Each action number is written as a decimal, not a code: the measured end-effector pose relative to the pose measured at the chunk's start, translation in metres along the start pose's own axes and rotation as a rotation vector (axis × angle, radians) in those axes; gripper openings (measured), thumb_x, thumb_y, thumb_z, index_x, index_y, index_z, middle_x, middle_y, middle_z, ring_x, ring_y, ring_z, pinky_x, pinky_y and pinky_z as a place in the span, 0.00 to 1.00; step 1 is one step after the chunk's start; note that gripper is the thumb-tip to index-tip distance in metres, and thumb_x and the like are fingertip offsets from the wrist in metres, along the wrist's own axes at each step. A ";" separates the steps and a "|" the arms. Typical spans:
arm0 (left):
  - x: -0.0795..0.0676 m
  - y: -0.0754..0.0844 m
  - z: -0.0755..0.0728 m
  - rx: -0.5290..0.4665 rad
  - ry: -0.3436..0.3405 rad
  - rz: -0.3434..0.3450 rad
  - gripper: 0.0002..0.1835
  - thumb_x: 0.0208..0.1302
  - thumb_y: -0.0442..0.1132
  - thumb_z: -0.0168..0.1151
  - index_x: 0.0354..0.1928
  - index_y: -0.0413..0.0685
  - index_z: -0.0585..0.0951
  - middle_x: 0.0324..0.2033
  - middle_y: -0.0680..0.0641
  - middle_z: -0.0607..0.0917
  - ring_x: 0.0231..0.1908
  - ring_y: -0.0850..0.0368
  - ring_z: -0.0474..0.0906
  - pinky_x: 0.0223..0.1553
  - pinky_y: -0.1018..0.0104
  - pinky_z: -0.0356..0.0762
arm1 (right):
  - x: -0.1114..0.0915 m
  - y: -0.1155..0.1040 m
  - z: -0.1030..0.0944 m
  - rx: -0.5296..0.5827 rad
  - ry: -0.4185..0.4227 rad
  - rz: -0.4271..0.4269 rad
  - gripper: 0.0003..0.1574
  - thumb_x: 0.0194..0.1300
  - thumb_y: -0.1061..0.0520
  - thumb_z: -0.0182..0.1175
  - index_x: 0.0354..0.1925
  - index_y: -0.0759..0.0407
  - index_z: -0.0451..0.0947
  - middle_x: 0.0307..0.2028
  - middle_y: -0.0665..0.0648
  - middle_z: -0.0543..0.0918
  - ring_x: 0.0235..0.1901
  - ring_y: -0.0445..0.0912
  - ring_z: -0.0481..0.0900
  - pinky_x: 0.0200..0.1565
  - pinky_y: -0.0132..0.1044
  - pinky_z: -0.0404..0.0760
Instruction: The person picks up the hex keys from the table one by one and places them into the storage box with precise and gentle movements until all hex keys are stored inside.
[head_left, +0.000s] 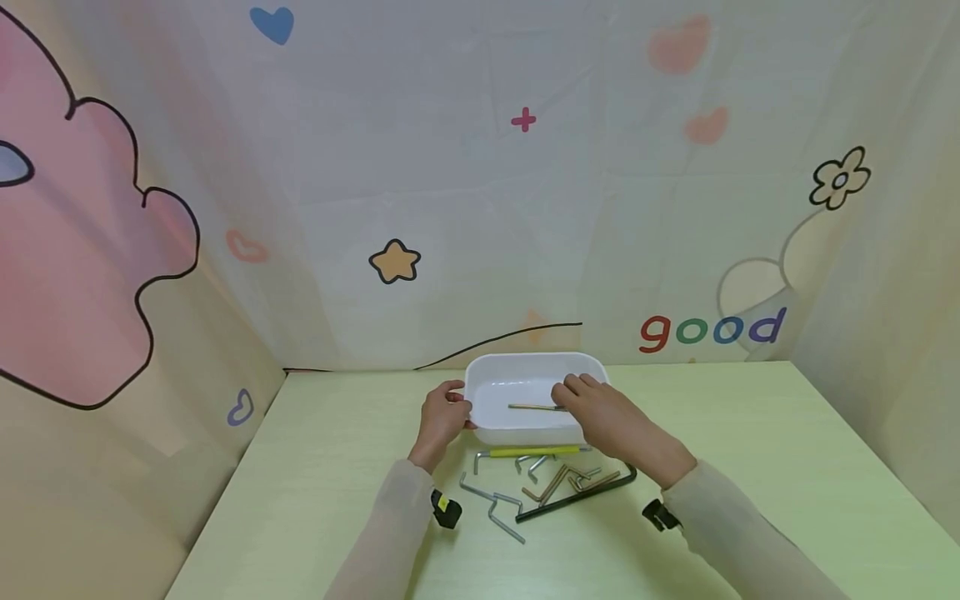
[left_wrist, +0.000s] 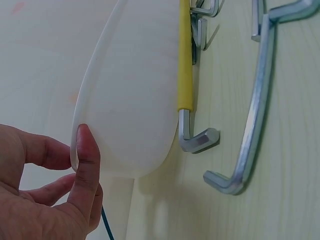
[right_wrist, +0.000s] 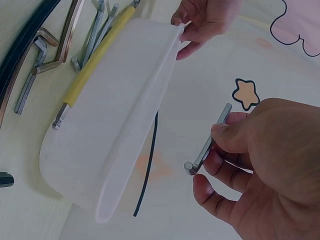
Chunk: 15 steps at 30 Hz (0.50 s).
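Observation:
My left hand point(head_left: 442, 419) pinches the left end of a white plastic basin point(head_left: 495, 436) at its rim, thumb outside, as the left wrist view shows. Over the basin's right side, my right hand point(head_left: 600, 412) holds a small bent hex key point(right_wrist: 209, 137) between thumb and fingers. A thin brass-coloured rod point(head_left: 532, 407) shows against the basin's inside, its right end meeting that hand's fingers. I cannot tell whether it is the held key. Along the basin's near side lies a hex key with a yellow sleeve point(head_left: 534, 452).
Several loose hex keys lie in front of the basin: a long black one point(head_left: 573, 497), silver ones point(head_left: 507, 530) and brass-coloured ones point(head_left: 553, 483). They rest on the pale green table point(head_left: 315, 492). A printed curtain point(head_left: 480, 208) hangs right behind the basin.

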<state>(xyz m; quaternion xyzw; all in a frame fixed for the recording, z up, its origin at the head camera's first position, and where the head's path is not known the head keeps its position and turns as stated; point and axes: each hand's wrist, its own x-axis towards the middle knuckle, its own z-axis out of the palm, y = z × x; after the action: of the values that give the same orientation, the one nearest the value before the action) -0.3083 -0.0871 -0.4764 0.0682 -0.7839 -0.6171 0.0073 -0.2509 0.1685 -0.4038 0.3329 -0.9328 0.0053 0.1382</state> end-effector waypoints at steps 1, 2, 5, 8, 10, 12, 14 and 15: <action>0.000 0.000 0.000 -0.001 -0.001 -0.001 0.25 0.59 0.28 0.55 0.61 0.40 0.75 0.38 0.43 0.76 0.23 0.60 0.74 0.34 0.57 0.86 | 0.002 0.001 0.001 0.004 -0.002 0.002 0.23 0.54 0.76 0.63 0.43 0.57 0.71 0.38 0.52 0.75 0.37 0.45 0.71 0.38 0.36 0.76; 0.000 0.000 0.000 -0.003 -0.003 -0.002 0.25 0.59 0.28 0.55 0.61 0.40 0.75 0.39 0.43 0.76 0.23 0.60 0.74 0.35 0.57 0.86 | 0.004 0.002 0.001 0.008 -0.003 0.003 0.23 0.54 0.76 0.63 0.43 0.57 0.71 0.38 0.52 0.75 0.38 0.46 0.72 0.38 0.37 0.76; 0.000 0.000 0.000 -0.009 -0.008 -0.004 0.25 0.59 0.28 0.55 0.61 0.41 0.75 0.38 0.43 0.76 0.22 0.60 0.74 0.36 0.55 0.86 | 0.010 0.005 0.002 0.014 0.000 0.005 0.22 0.55 0.76 0.62 0.43 0.56 0.72 0.39 0.53 0.76 0.39 0.47 0.74 0.39 0.38 0.78; -0.001 0.000 -0.001 -0.013 -0.015 -0.004 0.25 0.59 0.28 0.55 0.61 0.40 0.75 0.38 0.43 0.75 0.22 0.60 0.74 0.37 0.55 0.86 | 0.015 0.007 0.003 0.009 0.006 0.002 0.21 0.56 0.75 0.62 0.43 0.56 0.71 0.39 0.53 0.77 0.40 0.47 0.75 0.40 0.38 0.79; -0.001 0.000 -0.001 -0.014 -0.018 0.000 0.25 0.59 0.28 0.55 0.61 0.40 0.75 0.37 0.44 0.75 0.22 0.60 0.74 0.36 0.55 0.86 | 0.019 0.008 0.004 0.006 0.005 0.000 0.21 0.57 0.75 0.61 0.43 0.56 0.71 0.40 0.53 0.77 0.41 0.48 0.75 0.40 0.39 0.79; -0.001 0.000 -0.002 -0.013 -0.021 0.006 0.25 0.59 0.28 0.55 0.61 0.40 0.75 0.37 0.44 0.75 0.22 0.60 0.74 0.35 0.56 0.86 | 0.022 0.009 0.004 0.012 -0.002 0.002 0.21 0.57 0.75 0.62 0.43 0.56 0.71 0.40 0.53 0.77 0.42 0.48 0.76 0.41 0.40 0.79; -0.002 0.001 -0.002 -0.015 -0.022 0.009 0.25 0.59 0.28 0.55 0.61 0.40 0.75 0.37 0.44 0.75 0.23 0.60 0.74 0.35 0.57 0.86 | 0.026 0.010 0.004 0.016 -0.014 0.005 0.21 0.57 0.75 0.62 0.44 0.56 0.71 0.41 0.53 0.78 0.43 0.48 0.76 0.42 0.41 0.79; -0.002 0.001 -0.002 -0.016 -0.022 0.009 0.25 0.59 0.28 0.55 0.61 0.40 0.75 0.37 0.44 0.75 0.23 0.60 0.74 0.35 0.57 0.86 | 0.028 0.010 0.004 0.015 -0.019 0.007 0.21 0.57 0.74 0.62 0.44 0.56 0.71 0.41 0.53 0.78 0.43 0.49 0.76 0.43 0.41 0.79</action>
<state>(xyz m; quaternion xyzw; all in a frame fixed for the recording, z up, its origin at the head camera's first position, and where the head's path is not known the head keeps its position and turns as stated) -0.3063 -0.0884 -0.4751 0.0575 -0.7792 -0.6241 0.0020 -0.2794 0.1587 -0.3998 0.3309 -0.9351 0.0095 0.1265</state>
